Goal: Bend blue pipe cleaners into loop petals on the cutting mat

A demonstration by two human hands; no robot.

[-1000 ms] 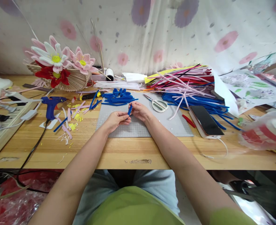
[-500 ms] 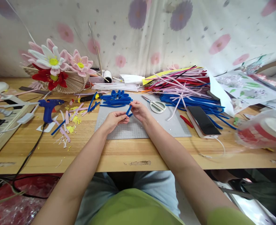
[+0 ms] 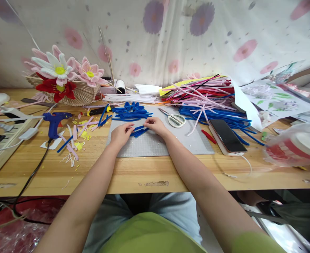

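Over the grey cutting mat point(image 3: 155, 149), a short blue pipe cleaner point(image 3: 138, 128) spans the gap between my two hands. My left hand point(image 3: 121, 135) pinches its left end with thumb and fingertips, while my right hand point(image 3: 155, 125) has its fingers closed at the right end. Just below it on the mat lie more short blue pipe cleaner pieces point(image 3: 141, 133), partly hidden by the fingers. Behind the hands sits a pile of cut blue pipe cleaners point(image 3: 132, 114), some bent into loops. Scissors point(image 3: 176, 120) with pale handles rest right of my right hand.
A blue glue gun point(image 3: 53, 123) and pink and yellow scraps point(image 3: 85, 134) lie on the left, beneath pipe cleaner flowers point(image 3: 61, 72). Long pipe cleaners point(image 3: 212, 114) are heaped at the back right. A phone point(image 3: 228, 135) and red pieces point(image 3: 209, 136) lie nearer.
Both hands have lowered toward the mat and spread slightly apart. The blue piece held at a steep slant between them now lies nearly level, and other short blue pieces show below it.
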